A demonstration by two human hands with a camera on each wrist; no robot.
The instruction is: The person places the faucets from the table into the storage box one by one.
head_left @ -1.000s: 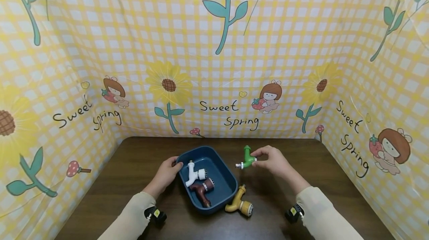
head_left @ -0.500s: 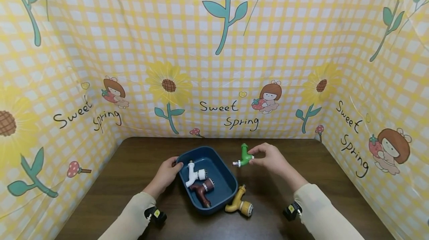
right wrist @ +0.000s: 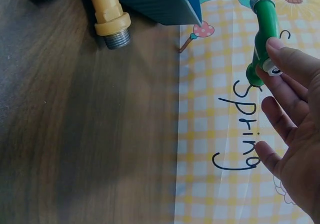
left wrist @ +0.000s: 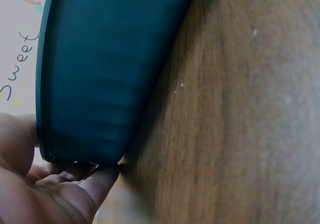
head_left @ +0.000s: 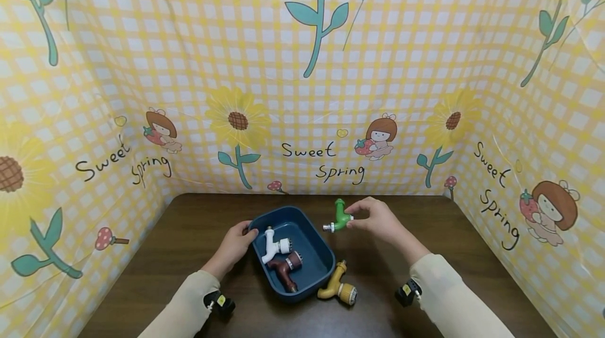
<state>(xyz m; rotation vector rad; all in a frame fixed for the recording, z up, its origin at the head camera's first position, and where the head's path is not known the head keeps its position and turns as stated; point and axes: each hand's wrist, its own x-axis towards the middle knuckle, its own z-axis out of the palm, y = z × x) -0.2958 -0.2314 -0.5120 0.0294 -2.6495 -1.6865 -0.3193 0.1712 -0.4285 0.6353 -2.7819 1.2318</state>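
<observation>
My right hand (head_left: 377, 219) pinches a green faucet (head_left: 341, 217) between thumb and fingers, to the right of the blue basin. In the right wrist view the green faucet (right wrist: 266, 27) is held at its white-capped end, the metal-tipped end pointing away. My left hand (head_left: 233, 246) grips the far left corner of the blue basin (head_left: 315, 234), thumb over the rim. The left wrist view has the left fingers under the outside of the basin (left wrist: 110, 74). Inside the basin lie a white faucet (head_left: 272, 246) and a dark red faucet (head_left: 284, 270).
A yellow faucet (head_left: 337, 284) lies on the brown wooden table (head_left: 198, 228), close by the basin's near right corner. A checked cloth (head_left: 312, 96) with printed flowers hangs behind the table and along both sides.
My right hand has moved left and slightly upward in the head view, bringing the green faucet nearer the basin. The left hand and the basin stay where they were.
</observation>
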